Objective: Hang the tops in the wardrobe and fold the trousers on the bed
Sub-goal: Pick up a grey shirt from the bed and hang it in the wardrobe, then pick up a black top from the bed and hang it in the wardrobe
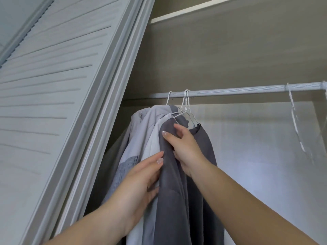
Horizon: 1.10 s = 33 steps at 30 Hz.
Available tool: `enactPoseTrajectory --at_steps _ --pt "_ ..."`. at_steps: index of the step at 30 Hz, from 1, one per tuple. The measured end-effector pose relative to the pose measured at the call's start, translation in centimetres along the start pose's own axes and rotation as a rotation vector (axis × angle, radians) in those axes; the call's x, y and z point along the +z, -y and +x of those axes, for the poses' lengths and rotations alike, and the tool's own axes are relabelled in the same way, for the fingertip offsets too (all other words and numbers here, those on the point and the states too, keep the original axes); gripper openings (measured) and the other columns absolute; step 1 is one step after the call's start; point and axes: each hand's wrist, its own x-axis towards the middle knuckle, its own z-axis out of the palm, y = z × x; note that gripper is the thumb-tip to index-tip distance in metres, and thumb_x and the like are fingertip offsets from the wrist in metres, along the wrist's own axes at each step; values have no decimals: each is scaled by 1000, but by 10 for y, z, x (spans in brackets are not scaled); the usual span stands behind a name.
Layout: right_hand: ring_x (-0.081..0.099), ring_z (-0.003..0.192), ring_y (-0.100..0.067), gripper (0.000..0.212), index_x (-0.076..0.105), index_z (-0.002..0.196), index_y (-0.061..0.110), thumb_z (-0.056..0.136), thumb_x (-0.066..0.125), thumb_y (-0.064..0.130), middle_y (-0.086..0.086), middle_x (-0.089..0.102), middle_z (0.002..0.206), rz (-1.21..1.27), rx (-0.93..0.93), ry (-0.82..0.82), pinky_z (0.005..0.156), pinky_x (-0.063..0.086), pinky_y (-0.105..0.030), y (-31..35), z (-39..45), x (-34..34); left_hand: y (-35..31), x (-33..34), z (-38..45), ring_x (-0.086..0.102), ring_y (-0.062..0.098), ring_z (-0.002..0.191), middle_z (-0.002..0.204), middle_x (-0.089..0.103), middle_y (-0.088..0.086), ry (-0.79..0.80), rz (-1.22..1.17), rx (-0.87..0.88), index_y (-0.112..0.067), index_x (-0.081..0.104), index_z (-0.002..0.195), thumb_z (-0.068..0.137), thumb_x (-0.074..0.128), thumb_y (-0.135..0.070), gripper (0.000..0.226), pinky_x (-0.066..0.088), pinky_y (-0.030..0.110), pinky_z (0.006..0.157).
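We pinch a soft, dark grey top (pixel 191 183) on a thin wire hanger (pixel 185 110), right hand (pixel 184 147) grasping its shoulder, left hand (pixel 141 181) gripping its edge, arms raised.

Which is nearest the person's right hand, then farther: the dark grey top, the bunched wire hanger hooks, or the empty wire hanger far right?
1. Dark grey top: gripped by right hand.
2. Bunched wire hanger hooks: just above.
3. Empty wire hanger: far right on rail.

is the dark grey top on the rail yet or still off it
On the rail: the dark grey top hangs from a wire hanger hooked over it; both hands grip its fabric.
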Motion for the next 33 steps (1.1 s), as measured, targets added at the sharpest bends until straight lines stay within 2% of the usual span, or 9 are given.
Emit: enactPoseTrajectory --at_steps 3,7,11,15,18,20,24,29,33 --pt "42 125 -4 51 47 133 31 86 67 28 9 44 142 52 6 76 108 36 -32 1 -44 0 -4 2 -24 67 5 99 107 73 -7 8 26 15 -25 67 116 92 57 -24 25 54 28 78" --pt "49 125 -6 34 56 118 34 87 66 23 6 51 137 200 73 149 108 39 -36 4 -115 -4 -8 4 -75 69 2 92 98 74 -8 -32 60 50 -23 67 114 91 56 -26 26 54 18 65" --pt "59 109 2 27 62 111 33 88 65 20 9 61 124 344 126 200 97 48 -31 5 -191 -12 -14 7 -140 64 2 106 110 71 -10 -127 212 133 -27 69 108 73 70 -33 36 50 22 80" --pt "63 107 -2 22 65 105 30 88 63 16 8 68 113 506 169 307 98 48 -35 9 -263 -10 -14 11 -229 62 7 112 113 70 -9 -232 455 194 -36 74 100 74 71 -33 26 46 36 97" --pt "64 106 -6 21 67 99 30 82 69 19 9 71 104 611 186 452 100 46 -37 17 -324 7 -9 10 -311 61 12 115 116 69 -6 -372 575 195 -37 73 102 70 68 -40 32 43 40 102" --pt "63 107 -7 23 67 96 30 75 72 21 10 71 101 675 202 541 100 45 -36 23 -365 18 -4 10 -364 61 13 115 116 70 -4 -453 619 156 -35 73 102 73 70 -33 29 47 35 99" --pt "62 109 -5 27 64 101 28 74 66 22 11 68 107 757 285 754 93 47 -27 36 -452 45 -1 15 -471 63 12 111 111 71 0 -672 665 89 -22 71 104 79 65 -18 27 49 18 89" --pt "61 111 -6 33 61 104 27 74 76 24 9 67 111 796 379 1002 86 47 -14 76 -553 69 -10 34 -592 63 8 110 113 71 -4 -981 770 31 -24 65 112 76 69 -30 37 49 16 85" --pt "60 110 -5 31 60 109 22 78 67 22 5 65 115 806 422 1198 89 47 -18 124 -634 85 -21 60 -692 62 6 111 112 70 -8 -1237 809 40 -28 65 112 81 71 -28 32 51 17 85"
